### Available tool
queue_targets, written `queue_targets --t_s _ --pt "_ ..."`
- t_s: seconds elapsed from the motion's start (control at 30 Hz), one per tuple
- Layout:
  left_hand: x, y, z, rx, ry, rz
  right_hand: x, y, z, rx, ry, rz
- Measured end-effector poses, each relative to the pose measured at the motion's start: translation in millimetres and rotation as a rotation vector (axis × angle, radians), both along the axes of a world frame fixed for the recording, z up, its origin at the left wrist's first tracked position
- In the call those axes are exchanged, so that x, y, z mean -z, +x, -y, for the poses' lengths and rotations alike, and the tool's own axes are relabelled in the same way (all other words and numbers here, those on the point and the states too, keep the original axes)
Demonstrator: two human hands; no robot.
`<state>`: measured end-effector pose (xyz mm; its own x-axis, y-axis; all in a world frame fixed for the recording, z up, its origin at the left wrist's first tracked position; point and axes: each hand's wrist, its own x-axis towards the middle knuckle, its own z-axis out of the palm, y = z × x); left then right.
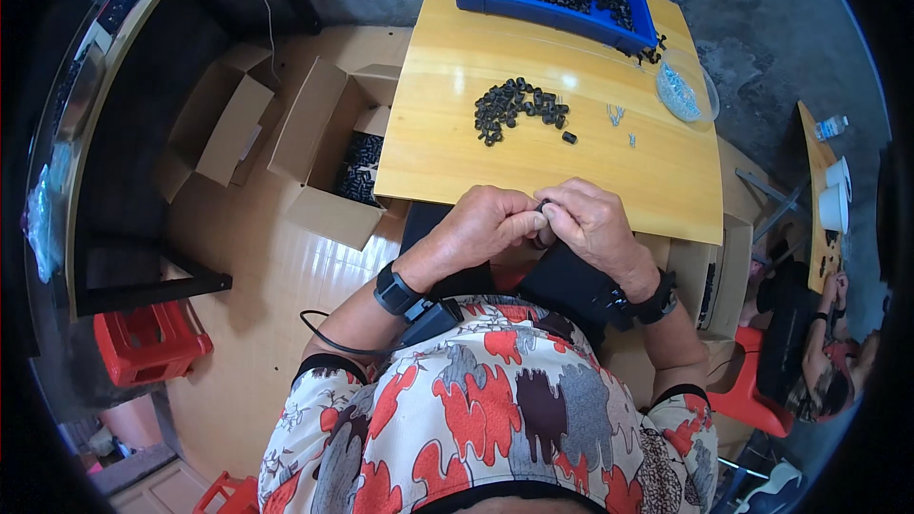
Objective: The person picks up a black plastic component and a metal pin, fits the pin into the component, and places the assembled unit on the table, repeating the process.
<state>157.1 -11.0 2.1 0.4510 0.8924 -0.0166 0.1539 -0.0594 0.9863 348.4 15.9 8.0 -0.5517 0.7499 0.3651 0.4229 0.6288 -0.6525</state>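
Note:
At the table's near edge my left hand (pixel 490 227) and my right hand (pixel 592 227) meet, fingertips pinched together. Between them is a small black part (pixel 544 206), mostly covered by the fingers. It resembles the short black plastic cylinders heaped in a loose pile (pixel 505 107) on the table beyond my hands. One black cylinder (pixel 569 137) lies apart at the pile's near right. To the right of it are a few thin silvery metal pins (pixel 616 115) and a smaller group of pins (pixel 632 140).
A blue tray (pixel 543 15) full of black parts stands at the table's (pixel 428 124) far end. A clear bowl (pixel 709 100) of small metal pieces sits at the right edge. Open cardboard boxes (pixel 314 124) stand left on the floor, a red stool (pixel 152 343) nearby. Another person (pixel 824 352) sits right.

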Motion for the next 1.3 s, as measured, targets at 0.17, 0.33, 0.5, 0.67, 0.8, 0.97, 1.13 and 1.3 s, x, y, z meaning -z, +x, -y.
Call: queue_targets --t_s 0.17,0.33,0.5,0.67,0.8,0.97,1.13,1.3 --pt "-5 -1 1 -0.037 -0.066 0.078 3 -2 2 0.032 -0.010 -0.108" --pt "-3 0 5 -0.107 -0.036 0.118 -1 -3 1 0.024 0.092 -0.091" --pt "0 1 8 -0.151 0.021 0.082 -1 -4 3 0.060 0.154 -0.081" --pt "8 1 9 -0.192 -0.023 0.145 -3 -3 1 0.056 0.253 -0.020" --pt "8 -1 9 -0.162 -0.048 0.180 -3 -4 3 0.054 0.283 -0.006" --pt "8 -1 8 -0.137 -0.056 0.177 1 -7 9 0.101 0.247 -0.042" --pt "12 0 10 -0.092 -0.122 0.256 3 -6 13 0.109 0.197 -0.063" --pt "14 2 9 -0.084 -0.142 0.288 0 -5 12 0.104 0.152 -0.062"
